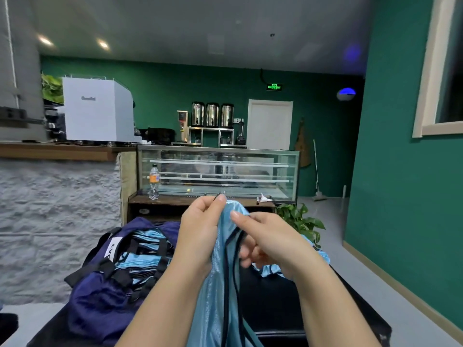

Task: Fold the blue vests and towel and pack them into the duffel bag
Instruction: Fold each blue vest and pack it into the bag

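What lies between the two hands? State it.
In the head view, the light blue vest with its dark trim lies between them: the left hand pinches its top edge and the right hand grips it alongside.

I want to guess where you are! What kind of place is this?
Probably a cafe or drinks shop. There is a big white coffee machine on the counter, three metal drink urns at the back, and a glass display case for food.

Two hands (pixel 200 236) (pixel 270 244), one duffel bag (pixel 100 304), one bottle (pixel 154 182), three urns (pixel 212 114).
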### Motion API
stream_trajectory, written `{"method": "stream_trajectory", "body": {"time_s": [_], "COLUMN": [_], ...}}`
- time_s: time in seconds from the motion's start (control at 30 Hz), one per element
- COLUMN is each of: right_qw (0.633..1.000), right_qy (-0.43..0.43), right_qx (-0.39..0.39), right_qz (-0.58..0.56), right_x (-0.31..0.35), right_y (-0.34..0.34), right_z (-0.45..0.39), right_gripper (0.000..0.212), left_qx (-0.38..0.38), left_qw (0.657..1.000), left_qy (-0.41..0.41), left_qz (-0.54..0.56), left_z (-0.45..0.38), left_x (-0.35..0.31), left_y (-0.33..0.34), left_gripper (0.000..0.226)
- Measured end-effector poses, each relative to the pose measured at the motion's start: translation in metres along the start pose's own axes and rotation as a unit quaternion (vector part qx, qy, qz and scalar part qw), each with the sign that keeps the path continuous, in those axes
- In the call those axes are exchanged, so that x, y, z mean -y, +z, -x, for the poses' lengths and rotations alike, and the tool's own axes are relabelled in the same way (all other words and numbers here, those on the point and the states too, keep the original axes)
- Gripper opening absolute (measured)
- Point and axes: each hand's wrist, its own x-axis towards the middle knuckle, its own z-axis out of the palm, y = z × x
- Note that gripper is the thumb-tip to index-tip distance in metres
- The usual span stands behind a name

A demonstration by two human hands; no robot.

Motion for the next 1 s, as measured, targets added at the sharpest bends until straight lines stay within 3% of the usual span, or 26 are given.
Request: {"method": "stream_trajectory", "body": {"time_s": [0.17, 0.27, 0.47, 0.8, 1.0], "right_qw": [0.995, 0.988, 0.976, 0.973, 0.97], "right_qy": [-0.04, -0.071, -0.149, -0.166, -0.168], "right_qx": [-0.087, -0.133, -0.144, -0.157, -0.142], "right_qz": [-0.04, -0.022, -0.071, -0.019, 0.101], "right_x": [-0.007, -0.012, -0.016, -0.02, -0.025], "right_y": [-0.001, 0.0, 0.002, -0.01, -0.017], "right_z": [-0.003, -0.008, -0.01, -0.006, -0.004], "right_gripper": [0.013, 0.019, 0.018, 0.03, 0.022], "left_qx": [-0.017, -0.01, 0.023, 0.019, 0.069], "left_qw": [0.999, 0.994, 0.99, 0.978, 0.973], "left_qy": [0.033, 0.062, 0.064, 0.037, 0.062], "left_qz": [-0.034, -0.085, -0.121, -0.204, -0.212], "left_z": [0.002, 0.002, 0.003, -0.002, -0.003], "left_x": [0.002, 0.004, 0.005, 0.017, 0.021], "left_y": [0.002, 0.003, -0.006, -0.019, -0.026], "left_gripper": [0.025, 0.022, 0.024, 0.017, 0.029]}}
